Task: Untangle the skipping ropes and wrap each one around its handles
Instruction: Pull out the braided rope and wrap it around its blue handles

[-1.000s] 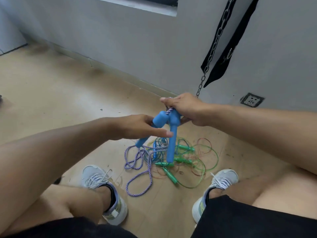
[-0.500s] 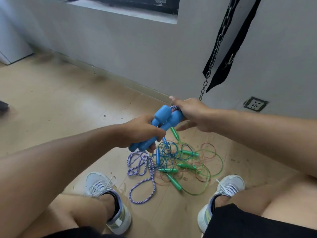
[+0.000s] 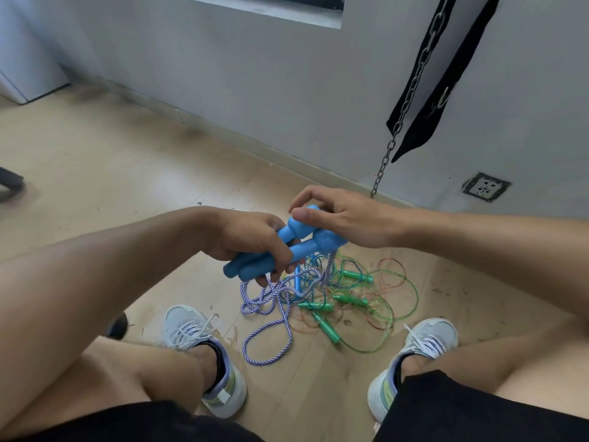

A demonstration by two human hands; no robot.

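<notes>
- A pale wood-look plank floor (image 3: 105, 161) carries everything; it is scuffed, with small dark specks and bits scattered near the wall.
- A purple-and-white braided rope (image 3: 267, 333) lies on it in loose loops; its upper part rises off the floor.
- Beside and overlapping it, a tangle of thin green and reddish ropes (image 3: 392, 301) spreads in wide coils.
- Green handles (image 3: 326, 328) lie among those coils, at different angles.
- A blue handle (image 3: 297, 282) shows in the middle of the tangle.
- Two light grey sneakers, left (image 3: 204, 349) and right (image 3: 414, 355), stand on either side of the pile.
- A dark object (image 3: 9, 183) sits at the far left edge, cut off.
</notes>
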